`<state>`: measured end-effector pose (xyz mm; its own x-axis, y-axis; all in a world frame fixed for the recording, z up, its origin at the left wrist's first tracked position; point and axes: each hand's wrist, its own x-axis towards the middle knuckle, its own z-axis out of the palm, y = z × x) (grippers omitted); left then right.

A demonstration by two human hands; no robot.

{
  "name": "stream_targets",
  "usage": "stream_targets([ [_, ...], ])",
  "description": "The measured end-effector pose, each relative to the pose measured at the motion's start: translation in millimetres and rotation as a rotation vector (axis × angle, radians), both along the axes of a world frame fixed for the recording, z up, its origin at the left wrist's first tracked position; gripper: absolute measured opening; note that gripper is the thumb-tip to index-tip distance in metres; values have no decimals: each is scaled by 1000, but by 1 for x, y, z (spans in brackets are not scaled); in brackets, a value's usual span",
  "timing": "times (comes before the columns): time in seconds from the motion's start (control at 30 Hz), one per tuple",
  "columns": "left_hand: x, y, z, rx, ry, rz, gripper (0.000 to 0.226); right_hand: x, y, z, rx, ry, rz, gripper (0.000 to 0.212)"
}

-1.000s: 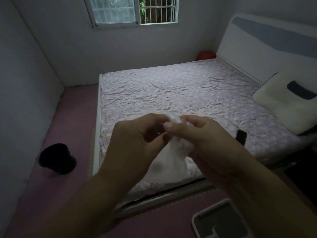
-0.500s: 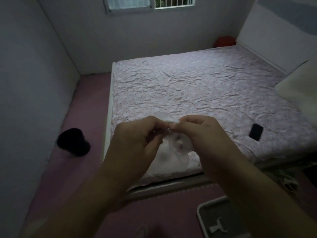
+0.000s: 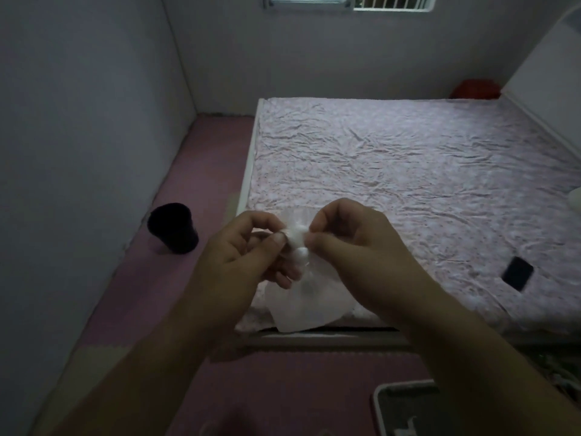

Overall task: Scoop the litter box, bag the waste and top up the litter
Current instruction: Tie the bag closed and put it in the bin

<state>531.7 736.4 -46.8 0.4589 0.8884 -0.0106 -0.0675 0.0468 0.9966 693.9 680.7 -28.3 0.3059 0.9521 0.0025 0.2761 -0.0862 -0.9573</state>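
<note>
At the bottom right corner of the view, a white-rimmed litter box (image 3: 405, 410) is sitting on the pink floor mat (image 3: 283, 388), cut off by the frame edge and partly hidden behind the right forearm; a pale object is lying inside it, too dim to identify.

Above it, at mid-frame, both hands are working at the neck of a thin white plastic bag (image 3: 301, 306). The left hand (image 3: 242, 256) is pinching the gathered top of the bag, thumb pressing against curled fingers. The right hand (image 3: 349, 243) is pinching the same bunched neck from the other side, its fingers curled inward and closing on the plastic. The two grips are nearly touching, with a small twisted knot of plastic showing between them. The body of the bag is hanging below the hands, in front of the near edge of the bed; its contents are not discernible.

To the left, a dark cylindrical bin (image 3: 173, 228) is standing tilted on the mat, close to the grey wall and apart from the bed frame.

Beyond the hands, the bed (image 3: 408, 158) is showing a wrinkled pale pink sheet. A black phone (image 3: 518, 273) is lying flat on the sheet toward the right. A red object (image 3: 474, 88) is resting at the far corner beside the white headboard (image 3: 547, 73). A barred window (image 3: 352, 0) is showing at the top of the far wall.
</note>
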Motion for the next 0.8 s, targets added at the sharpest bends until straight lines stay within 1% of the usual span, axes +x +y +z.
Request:
stream_targets([
  [0.07,-25,12,-3,-196,-122,6,3,-24,14,0,27,-126,43,12],
  [0.1,-39,19,-6,-255,-153,12,6,-37,22,0,38,-213,69,13],
  [0.13,-54,26,-9,-271,-153,23,6,-50,31,0,47,-305,95,12],
  [0.17,-71,34,-11,-233,-119,43,4,-65,40,0,56,-391,125,11],
  [0.27,-119,56,-13,-39,3,102,5,-111,67,3,70,-585,227,9],
  [0.33,-151,72,-13,9,45,130,7,-143,87,5,93,-739,269,11],
  [0.4,-183,89,-12,24,45,139,10,-174,108,7,146,-821,284,7],
  [0.47,-212,102,-11,38,39,155,14,-200,130,6,180,-806,296,3],
  [0.53,-240,112,-9,51,25,212,16,-222,148,4,155,-718,300,6],
  [0.63,-278,126,-9,155,4,465,13,-248,170,0,120,-616,300,9],
  [0.67,-289,131,-10,218,18,549,14,-256,177,-1,117,-605,298,9],
  [0.7,-297,137,-12,284,66,591,19,-263,184,-2,113,-597,303,9],
  [0.73,-303,144,-15,339,148,579,28,-270,191,-2,107,-589,315,8],
  [0.8,-306,157,-22,383,297,413,49,-282,206,-3,102,-578,359,7],
])
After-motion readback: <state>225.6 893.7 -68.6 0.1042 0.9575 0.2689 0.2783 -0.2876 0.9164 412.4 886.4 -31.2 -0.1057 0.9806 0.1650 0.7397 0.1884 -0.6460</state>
